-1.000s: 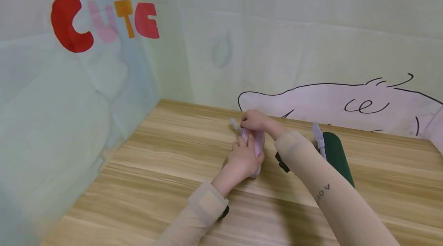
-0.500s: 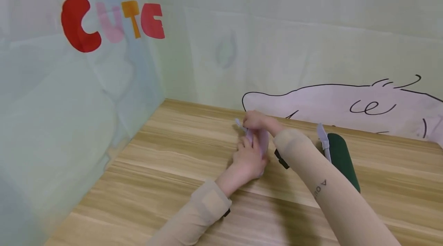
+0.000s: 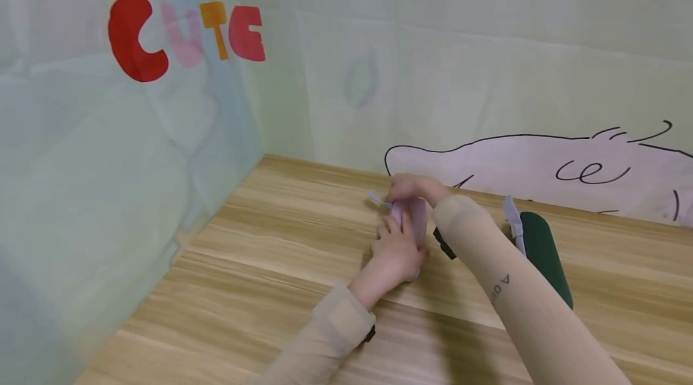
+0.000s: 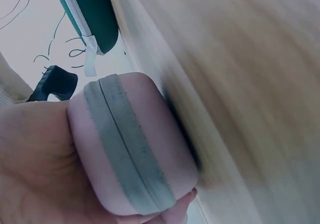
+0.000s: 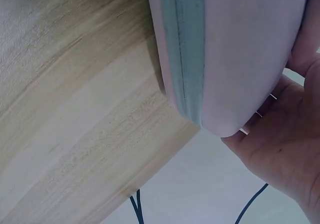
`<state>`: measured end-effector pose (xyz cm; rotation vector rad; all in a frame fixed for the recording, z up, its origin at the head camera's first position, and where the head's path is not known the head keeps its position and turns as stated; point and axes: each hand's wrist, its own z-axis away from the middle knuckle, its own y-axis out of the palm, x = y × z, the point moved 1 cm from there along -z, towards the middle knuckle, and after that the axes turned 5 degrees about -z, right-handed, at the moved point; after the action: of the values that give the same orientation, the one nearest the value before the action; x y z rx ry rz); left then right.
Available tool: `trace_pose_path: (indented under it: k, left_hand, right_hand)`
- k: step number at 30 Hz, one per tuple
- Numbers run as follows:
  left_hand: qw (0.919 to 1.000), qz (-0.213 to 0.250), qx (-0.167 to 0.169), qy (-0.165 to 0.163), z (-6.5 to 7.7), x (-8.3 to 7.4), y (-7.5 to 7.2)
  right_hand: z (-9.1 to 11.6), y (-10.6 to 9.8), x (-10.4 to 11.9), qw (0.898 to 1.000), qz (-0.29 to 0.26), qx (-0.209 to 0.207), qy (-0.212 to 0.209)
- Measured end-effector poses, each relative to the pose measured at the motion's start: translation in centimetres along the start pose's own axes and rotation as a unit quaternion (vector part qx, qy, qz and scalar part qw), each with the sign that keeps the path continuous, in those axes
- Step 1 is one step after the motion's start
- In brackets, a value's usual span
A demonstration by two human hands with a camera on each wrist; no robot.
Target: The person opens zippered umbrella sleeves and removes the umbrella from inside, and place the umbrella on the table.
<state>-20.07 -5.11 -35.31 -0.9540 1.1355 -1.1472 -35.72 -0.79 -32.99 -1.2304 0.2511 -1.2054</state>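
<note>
Gripped between the fingers and thumb of the left hand (image 3: 396, 251), a pink case (image 4: 132, 144) on the surface (image 3: 303, 222), far end against the bent fingers of the right hand (image 3: 414, 187) (pinching or touching, impossible to tell), green case (image 3: 548, 255) apart to the right.

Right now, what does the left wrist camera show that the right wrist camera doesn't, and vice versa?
Only the left wrist view: the green case with its pale strap, a black object and the palm of the left hand.
Only the right wrist view: the right hand at one end of the pink case.
Both: that pink case with its greenish band, the wooden table and the pale backdrop.
</note>
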Motion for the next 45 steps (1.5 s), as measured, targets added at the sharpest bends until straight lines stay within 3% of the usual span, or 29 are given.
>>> trace_pose_path:
  k: [14,20,29,36,45]
  left_hand:
    - [0.9999,-0.010,-0.003,-0.005,-0.1,-0.4,0.1]
    - [0.9998,-0.020,-0.005,-0.003,0.0,-0.1,0.1]
    - [0.9990,-0.045,-0.003,-0.004,-0.2,-0.2,0.1]
    - [0.9990,-0.044,-0.004,-0.004,0.0,-0.5,0.0]
    - [0.9989,-0.042,-0.021,0.000,0.1,-0.4,-0.1]
  right_hand:
    - [-0.2,0.2,-1.0,0.995,-0.081,0.027,0.047]
    - [-0.7,0.5,-0.6,0.995,-0.084,0.031,0.032]
    - [-1.2,0.4,-0.1,0.999,-0.021,-0.030,0.003]
    - [-0.6,0.1,0.4,0.997,-0.025,-0.061,0.034]
    - [0.1,0.5,0.3,0.995,-0.027,-0.095,0.025]
